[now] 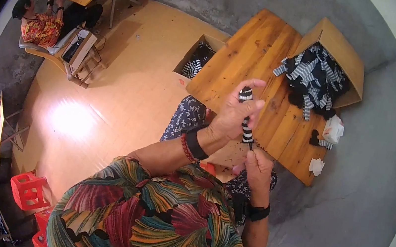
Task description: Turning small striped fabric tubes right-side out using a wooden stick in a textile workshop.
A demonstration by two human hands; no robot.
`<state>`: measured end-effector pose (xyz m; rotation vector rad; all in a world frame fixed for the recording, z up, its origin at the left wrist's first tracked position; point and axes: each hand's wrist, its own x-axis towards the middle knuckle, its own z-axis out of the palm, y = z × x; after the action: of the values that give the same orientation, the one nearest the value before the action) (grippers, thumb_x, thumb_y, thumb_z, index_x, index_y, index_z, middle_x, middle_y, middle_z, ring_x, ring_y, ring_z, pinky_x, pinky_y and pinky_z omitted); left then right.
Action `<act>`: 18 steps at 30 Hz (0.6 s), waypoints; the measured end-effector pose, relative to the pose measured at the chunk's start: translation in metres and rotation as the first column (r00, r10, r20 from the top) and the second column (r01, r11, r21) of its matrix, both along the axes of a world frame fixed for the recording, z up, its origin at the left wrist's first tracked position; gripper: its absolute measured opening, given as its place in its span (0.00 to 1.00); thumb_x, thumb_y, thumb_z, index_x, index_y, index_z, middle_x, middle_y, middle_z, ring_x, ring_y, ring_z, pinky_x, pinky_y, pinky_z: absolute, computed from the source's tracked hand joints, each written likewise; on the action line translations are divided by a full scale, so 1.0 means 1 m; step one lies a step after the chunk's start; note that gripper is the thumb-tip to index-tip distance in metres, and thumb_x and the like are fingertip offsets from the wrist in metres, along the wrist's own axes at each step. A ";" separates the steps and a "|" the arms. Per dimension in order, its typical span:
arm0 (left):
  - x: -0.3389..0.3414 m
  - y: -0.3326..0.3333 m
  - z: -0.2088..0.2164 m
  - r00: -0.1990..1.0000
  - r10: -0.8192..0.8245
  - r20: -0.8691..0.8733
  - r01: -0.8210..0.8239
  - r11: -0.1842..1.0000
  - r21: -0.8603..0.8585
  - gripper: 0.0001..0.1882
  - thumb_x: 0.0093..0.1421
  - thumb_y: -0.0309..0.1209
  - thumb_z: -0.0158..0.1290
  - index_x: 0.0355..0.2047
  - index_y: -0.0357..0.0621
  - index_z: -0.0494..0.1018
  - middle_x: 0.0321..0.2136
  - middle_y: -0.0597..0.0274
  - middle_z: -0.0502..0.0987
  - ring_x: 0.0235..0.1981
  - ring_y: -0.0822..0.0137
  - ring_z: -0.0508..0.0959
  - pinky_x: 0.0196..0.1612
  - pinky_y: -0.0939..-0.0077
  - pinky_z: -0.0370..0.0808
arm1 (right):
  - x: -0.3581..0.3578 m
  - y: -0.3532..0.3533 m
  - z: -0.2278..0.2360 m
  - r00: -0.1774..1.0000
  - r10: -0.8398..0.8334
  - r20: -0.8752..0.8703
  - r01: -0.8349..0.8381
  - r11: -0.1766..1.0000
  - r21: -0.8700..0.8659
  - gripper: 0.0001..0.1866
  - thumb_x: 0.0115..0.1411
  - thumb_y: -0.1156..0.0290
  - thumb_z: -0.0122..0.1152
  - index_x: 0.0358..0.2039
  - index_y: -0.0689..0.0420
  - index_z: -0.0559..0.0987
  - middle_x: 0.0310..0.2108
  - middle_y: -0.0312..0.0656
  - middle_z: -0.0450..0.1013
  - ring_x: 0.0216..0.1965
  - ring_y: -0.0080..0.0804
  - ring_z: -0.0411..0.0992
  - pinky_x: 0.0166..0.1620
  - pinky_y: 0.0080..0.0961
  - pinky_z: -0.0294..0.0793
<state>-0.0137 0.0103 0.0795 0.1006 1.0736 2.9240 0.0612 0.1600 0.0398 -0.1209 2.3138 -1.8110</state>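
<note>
A narrow black-and-white striped knitted piece is upright in front of me, above the near edge of the wooden table. My left hand is closed around its upper part, thumb across it and index finger curled over the top. Just below, my right hand pinches a thin dark end that comes out of the piece's lower tip. Whether that end is yarn or a slim tool, I cannot tell. The left palm hides part of the piece.
On the wooden table, a tipped cardboard box spills striped and black knitted pieces. A white packet and crumpled paper lie at the right edge. Another box stands left. A person sits far left; red stools stand lower left.
</note>
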 end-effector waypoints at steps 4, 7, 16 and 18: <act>0.002 0.004 -0.001 0.995 -0.089 -0.043 0.092 0.993 0.068 0.22 0.53 0.23 0.50 0.49 0.45 0.59 0.12 0.70 0.61 0.09 0.77 0.62 0.12 0.85 0.60 | -0.001 -0.010 0.006 0.999 -0.031 -0.043 0.029 0.999 -0.043 0.12 0.58 0.68 0.48 0.22 0.63 0.69 0.14 0.31 0.55 0.18 0.15 0.53 0.20 0.16 0.53; 0.006 0.001 0.000 0.982 -0.179 -0.054 0.182 0.982 0.053 0.22 0.54 0.26 0.49 0.49 0.44 0.59 0.13 0.69 0.60 0.11 0.77 0.62 0.15 0.84 0.60 | -0.003 -0.019 0.019 0.951 -0.063 0.301 0.123 0.975 -0.185 0.13 0.58 0.67 0.48 0.22 0.61 0.71 0.13 0.29 0.56 0.16 0.13 0.53 0.19 0.14 0.51; -0.010 -0.017 -0.003 0.958 -0.277 -0.071 0.286 0.911 0.298 0.13 0.58 0.38 0.44 0.36 0.41 0.65 0.19 0.62 0.68 0.18 0.65 0.70 0.23 0.73 0.69 | 0.002 -0.018 0.018 0.972 -0.043 0.231 0.093 0.973 -0.211 0.13 0.58 0.68 0.47 0.20 0.60 0.69 0.12 0.29 0.58 0.15 0.15 0.56 0.18 0.15 0.53; -0.013 -0.022 -0.003 0.962 -0.264 -0.065 0.272 0.919 0.286 0.11 0.58 0.37 0.44 0.32 0.42 0.64 0.18 0.61 0.68 0.18 0.66 0.70 0.23 0.74 0.69 | 0.005 -0.004 0.005 0.991 -0.034 0.131 0.045 0.995 -0.084 0.13 0.58 0.68 0.47 0.19 0.61 0.67 0.12 0.32 0.57 0.15 0.17 0.55 0.18 0.17 0.54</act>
<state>-0.0267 -0.0114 0.0766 0.2680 0.5652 2.8090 0.0660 0.1561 0.0451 0.0296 2.1650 -1.8795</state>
